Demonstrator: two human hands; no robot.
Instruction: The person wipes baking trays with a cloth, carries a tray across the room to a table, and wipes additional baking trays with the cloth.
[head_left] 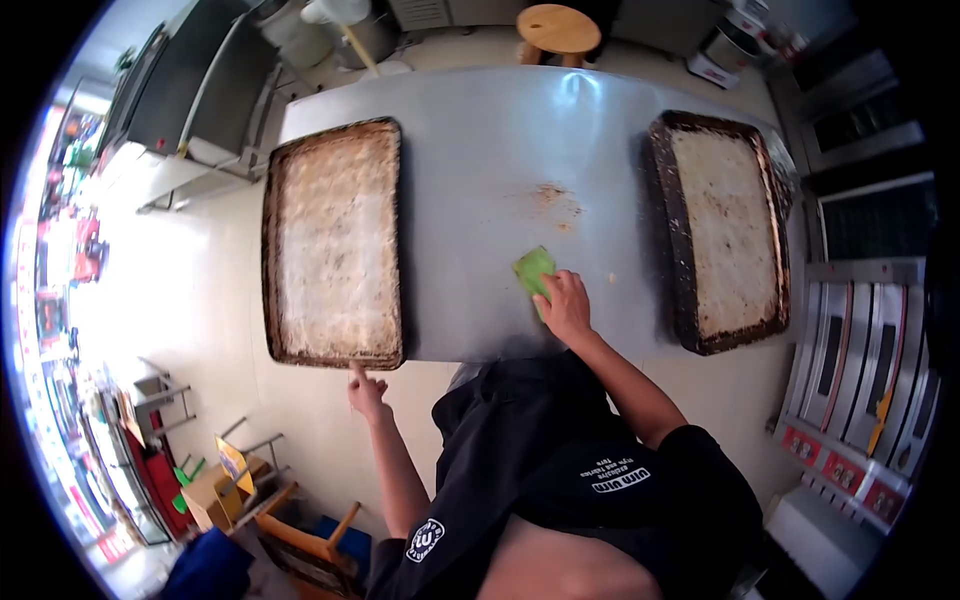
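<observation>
My right hand (567, 306) is closed on a green scouring pad (534, 268), near the front middle of the steel table (460, 230). Just beyond the pad, brown crumbs or smears (556, 200) mark the metal. My left hand (369, 391) is at the near edge of a baking tray (398, 250) on the left side of the table. Its index finger reaches to the tray's rim while the other fingers curl loosely, holding nothing. This tray has a dark, crusted rim and a pale, stained base.
A second stained baking tray (672, 210) sits at the table's right end. Beyond the far edge stands a round wooden stool (558, 30). Steel ovens (850, 350) line the right. At lower left are a wooden chair (310, 545) and cardboard boxes (212, 497).
</observation>
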